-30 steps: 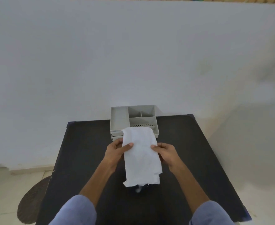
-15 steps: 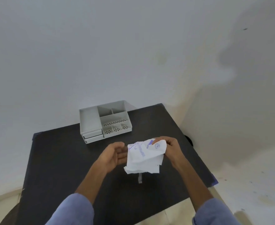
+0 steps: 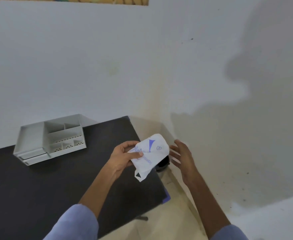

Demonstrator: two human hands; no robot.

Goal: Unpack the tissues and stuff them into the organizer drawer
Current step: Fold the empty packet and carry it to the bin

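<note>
Tissue pack (image 3: 150,155), soft and light, was pinched at its left end by the left hand (image 3: 125,157); right hand (image 3: 181,155) hovered open beside it.

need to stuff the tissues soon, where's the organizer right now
The grey organizer sits at the table's far left by the wall, well left of the left hand holding the wrapper.

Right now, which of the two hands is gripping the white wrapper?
The left hand pinches the white wrapper; the right hand is open beside it, not touching.
</note>
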